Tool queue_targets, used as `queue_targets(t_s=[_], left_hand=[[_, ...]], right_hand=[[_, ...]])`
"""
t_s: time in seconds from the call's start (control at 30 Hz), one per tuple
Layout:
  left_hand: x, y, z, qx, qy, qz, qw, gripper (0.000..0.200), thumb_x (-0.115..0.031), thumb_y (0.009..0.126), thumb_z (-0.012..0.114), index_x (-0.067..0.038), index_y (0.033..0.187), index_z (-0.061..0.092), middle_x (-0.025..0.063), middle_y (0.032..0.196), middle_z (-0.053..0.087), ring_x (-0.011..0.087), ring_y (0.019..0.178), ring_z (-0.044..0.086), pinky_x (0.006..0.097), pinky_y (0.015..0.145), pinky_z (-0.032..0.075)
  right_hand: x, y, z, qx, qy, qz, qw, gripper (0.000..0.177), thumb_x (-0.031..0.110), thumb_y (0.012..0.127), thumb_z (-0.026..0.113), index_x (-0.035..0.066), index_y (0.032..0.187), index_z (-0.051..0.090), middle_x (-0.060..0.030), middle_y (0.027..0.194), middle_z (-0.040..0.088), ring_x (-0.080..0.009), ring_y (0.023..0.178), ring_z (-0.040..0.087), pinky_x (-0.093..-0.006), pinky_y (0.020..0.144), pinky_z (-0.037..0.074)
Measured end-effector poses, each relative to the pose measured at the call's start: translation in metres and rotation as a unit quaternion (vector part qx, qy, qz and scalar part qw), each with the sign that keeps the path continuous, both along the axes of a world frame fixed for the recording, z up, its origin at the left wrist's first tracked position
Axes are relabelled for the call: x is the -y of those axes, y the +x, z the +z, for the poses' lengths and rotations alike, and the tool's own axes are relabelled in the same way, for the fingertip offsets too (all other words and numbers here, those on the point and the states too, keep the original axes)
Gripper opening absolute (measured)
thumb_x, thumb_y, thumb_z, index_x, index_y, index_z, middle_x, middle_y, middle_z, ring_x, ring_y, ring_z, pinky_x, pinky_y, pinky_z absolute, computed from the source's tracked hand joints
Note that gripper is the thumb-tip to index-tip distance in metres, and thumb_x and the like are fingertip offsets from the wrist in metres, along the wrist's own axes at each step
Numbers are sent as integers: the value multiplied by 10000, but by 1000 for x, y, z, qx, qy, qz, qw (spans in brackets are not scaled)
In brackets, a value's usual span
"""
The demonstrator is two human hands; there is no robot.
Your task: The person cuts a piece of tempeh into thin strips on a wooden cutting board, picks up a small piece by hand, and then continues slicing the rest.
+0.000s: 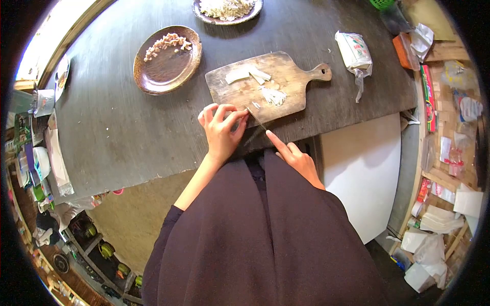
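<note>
Dark weathered tabletop (117,127) under a wooden cutting board (288,76)

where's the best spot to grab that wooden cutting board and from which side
By its narrow handle, coming from the right: it juts off the right end of the cutting board, bare of food, while the left hand and knife crowd the near edge.

A dark, weathered wooden table (127,127) filled the upper view, with daylight glaring past its far left corner. A white panel (362,168) stood below its near right corner, beside cluttered wooden shelves (449,153). A tan floor (132,214) lay beneath.
</note>
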State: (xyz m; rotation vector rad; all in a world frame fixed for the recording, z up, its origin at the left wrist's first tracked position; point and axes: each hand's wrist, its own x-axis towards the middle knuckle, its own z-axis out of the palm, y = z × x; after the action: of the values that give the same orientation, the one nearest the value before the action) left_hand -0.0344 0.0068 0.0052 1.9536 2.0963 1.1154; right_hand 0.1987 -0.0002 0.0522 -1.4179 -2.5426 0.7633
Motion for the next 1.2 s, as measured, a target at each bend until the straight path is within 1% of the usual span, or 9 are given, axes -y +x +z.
queue_targets(t_s=[0.07, 0.13, 0.23, 0.37, 0.43, 0.53, 0.93, 1.03, 1.2], left_hand=[[0, 0, 1, 1, 2, 1, 1000, 224, -164, 759, 840, -229, 966, 786, -47, 1015, 668, 257, 1098, 542, 433, 989, 350], [0, 0, 2, 2, 3, 2, 1000, 222, -166, 761, 840, -231, 966, 786, -46, 1013, 667, 256, 1097, 542, 433, 988, 350], [0, 1, 0, 2, 7, -1, 1000, 224, -170, 763, 839, -235, 971, 788, -45, 1011, 665, 255, 1097, 542, 432, 987, 350], [0, 0, -1, 4, 11, 1, 1000, 220, -170, 761, 839, -231, 965, 784, -41, 1012, 664, 258, 1100, 538, 434, 989, 346], [0, 0, 1, 2, 9, 1, 1000, 219, -167, 758, 839, -227, 960, 781, -41, 1014, 664, 260, 1102, 537, 435, 991, 345], [1, -1, 2, 0, -4, 0, 1000, 220, -161, 749, 838, -218, 952, 776, -43, 1020, 667, 264, 1105, 535, 436, 995, 343], [1, -1, 1, 3, -4, -4, 1000, 234, -160, 753, 833, -216, 974, 781, -41, 1018, 670, 264, 1109, 537, 434, 1008, 338], [1, -1, 2, 4, -7, -5, 1000, 234, -160, 754, 832, -217, 975, 782, -41, 1017, 670, 262, 1109, 537, 435, 1008, 339], [1, -1, 0, 3, -4, -7, 1000, 236, -154, 752, 835, -214, 973, 781, -43, 1024, 672, 262, 1108, 536, 438, 1005, 343]], right_hand=[[4, 6, 7, -4, -8, -3, 1000, 741, 180, 941, 680, 428, 1568, 371, -107, 817, 551, -338, 598, 667, -472, 562, 581], [5, 9, 13, 7, -46, -11, 999, 745, 174, 938, 681, 428, 1567, 372, -112, 821, 548, -348, 606, 668, -486, 570, 582], [1, 8, 7, 0, -15, -16, 1000, 745, 171, 938, 680, 428, 1566, 373, -114, 823, 546, -357, 615, 669, -500, 579, 582], [-2, 5, 10, 10, -14, -18, 1000, 735, 174, 944, 675, 430, 1565, 376, -113, 824, 546, -355, 618, 671, -497, 581, 584], [1, 4, 12, -10, -25, -3, 1000, 725, 176, 953, 668, 424, 1567, 374, -114, 825, 547, -353, 624, 675, -489, 584, 587], [2, 4, 10, -9, -28, 3, 1000, 715, 177, 959, 662, 415, 1569, 376, -115, 826, 551, -351, 635, 681, -483, 590, 590], [1, 6, 9, -4, -33, 4, 999, 730, 164, 954, 662, 408, 1575, 365, -116, 835, 566, -360, 657, 686, -493, 616, 594], [-1, 5, 11, -17, -39, 2, 999, 732, 161, 954, 661, 408, 1576, 363, -117, 837, 569, -358, 659, 687, -494, 614, 594], [-1, 3, 11, -7, -34, 2, 999, 732, 160, 954, 661, 410, 1575, 365, -116, 835, 565, -351, 642, 684, -485, 598, 591]])
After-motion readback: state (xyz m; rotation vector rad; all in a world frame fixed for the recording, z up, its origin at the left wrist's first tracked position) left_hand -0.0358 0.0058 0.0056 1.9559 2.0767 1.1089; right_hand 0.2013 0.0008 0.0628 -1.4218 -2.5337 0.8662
